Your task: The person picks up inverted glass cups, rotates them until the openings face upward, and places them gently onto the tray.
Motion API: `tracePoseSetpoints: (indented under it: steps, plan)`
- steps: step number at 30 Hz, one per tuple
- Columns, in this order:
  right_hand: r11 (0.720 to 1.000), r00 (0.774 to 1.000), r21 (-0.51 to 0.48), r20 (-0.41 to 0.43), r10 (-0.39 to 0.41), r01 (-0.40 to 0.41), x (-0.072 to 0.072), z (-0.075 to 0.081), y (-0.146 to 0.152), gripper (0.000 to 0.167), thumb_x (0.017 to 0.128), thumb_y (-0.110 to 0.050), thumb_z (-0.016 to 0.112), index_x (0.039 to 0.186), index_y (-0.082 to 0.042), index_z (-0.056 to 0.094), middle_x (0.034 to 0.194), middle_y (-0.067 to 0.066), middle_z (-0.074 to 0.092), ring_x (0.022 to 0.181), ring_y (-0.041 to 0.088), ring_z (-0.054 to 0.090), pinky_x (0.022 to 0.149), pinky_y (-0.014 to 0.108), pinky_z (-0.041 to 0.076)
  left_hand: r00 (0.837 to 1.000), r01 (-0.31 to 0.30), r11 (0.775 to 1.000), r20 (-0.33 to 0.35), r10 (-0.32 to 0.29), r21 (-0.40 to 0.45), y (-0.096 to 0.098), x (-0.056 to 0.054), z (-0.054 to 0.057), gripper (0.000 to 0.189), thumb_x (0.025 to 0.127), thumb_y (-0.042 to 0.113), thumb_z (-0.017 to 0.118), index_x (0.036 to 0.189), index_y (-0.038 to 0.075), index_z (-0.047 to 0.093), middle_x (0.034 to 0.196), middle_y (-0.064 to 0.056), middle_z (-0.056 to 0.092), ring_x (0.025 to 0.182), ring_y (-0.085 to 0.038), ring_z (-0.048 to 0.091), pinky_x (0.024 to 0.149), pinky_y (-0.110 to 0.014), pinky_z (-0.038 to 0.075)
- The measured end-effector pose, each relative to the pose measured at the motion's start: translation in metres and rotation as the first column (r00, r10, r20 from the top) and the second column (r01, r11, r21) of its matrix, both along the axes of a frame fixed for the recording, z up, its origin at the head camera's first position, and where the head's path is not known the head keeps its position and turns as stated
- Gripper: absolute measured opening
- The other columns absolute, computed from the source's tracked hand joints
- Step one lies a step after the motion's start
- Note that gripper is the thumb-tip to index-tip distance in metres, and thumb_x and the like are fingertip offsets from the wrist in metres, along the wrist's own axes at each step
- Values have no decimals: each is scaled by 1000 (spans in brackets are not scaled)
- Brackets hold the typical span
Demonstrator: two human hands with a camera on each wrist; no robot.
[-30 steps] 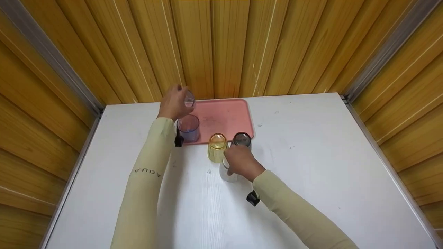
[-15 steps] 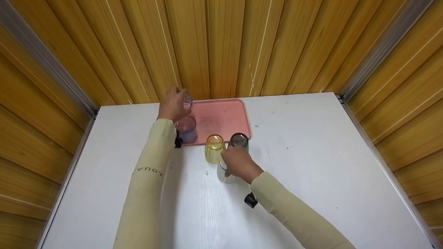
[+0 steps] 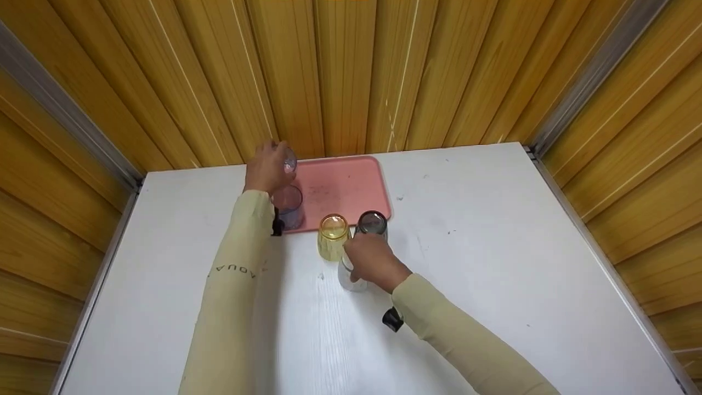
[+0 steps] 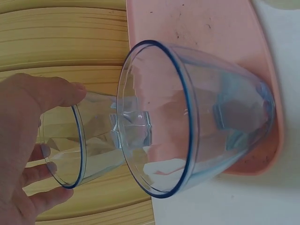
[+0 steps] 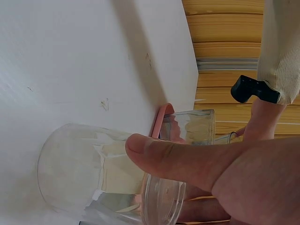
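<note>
My left hand (image 3: 267, 169) grips a clear glass with a blue rim (image 4: 80, 154) at the back left of the pink tray (image 3: 345, 189), thumb and fingers near its rim. Just in front of it, a bluish glass (image 3: 289, 214) stands mouth up in the tray's front left corner. Down on the white table, my right hand (image 3: 374, 259) holds a colourless glass (image 5: 70, 173) that is mouth down, the thumb along its side. Right beyond that hand, a yellow glass (image 3: 332, 247) and a dark grey glass (image 3: 373, 221) stand upside down by the tray's front edge.
Yellow wood-patterned panels (image 3: 345, 77) rise behind the white table (image 3: 466, 247) and at both sides. The tray lies close to the back panel. A black wrist camera (image 3: 392, 319) hangs below the right sleeve.
The head view has shifted slightly, so everything sits a little further left. Both hands keep their grips on the same glasses, with hardly any movement over the table.
</note>
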State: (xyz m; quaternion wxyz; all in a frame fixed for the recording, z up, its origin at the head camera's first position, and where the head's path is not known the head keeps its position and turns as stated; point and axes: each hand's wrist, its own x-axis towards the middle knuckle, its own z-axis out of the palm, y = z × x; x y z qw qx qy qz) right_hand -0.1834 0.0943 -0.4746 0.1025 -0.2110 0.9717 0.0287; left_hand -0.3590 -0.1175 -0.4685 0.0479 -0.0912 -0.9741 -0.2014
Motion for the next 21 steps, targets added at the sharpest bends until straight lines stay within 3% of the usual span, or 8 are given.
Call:
tracePoseSetpoints:
  steps: [21]
  plan:
    - [999,998,25,54,-32,31,-1,4,-1,44,65,-30,90,96,-5,72,88,9,72,80,22,68,74,39,59,1000,-8,999,17,9,-38,8,-10,-16,58,82,27,75,131,12,49,131,-18,49,125,-37,45,103,-57,43]
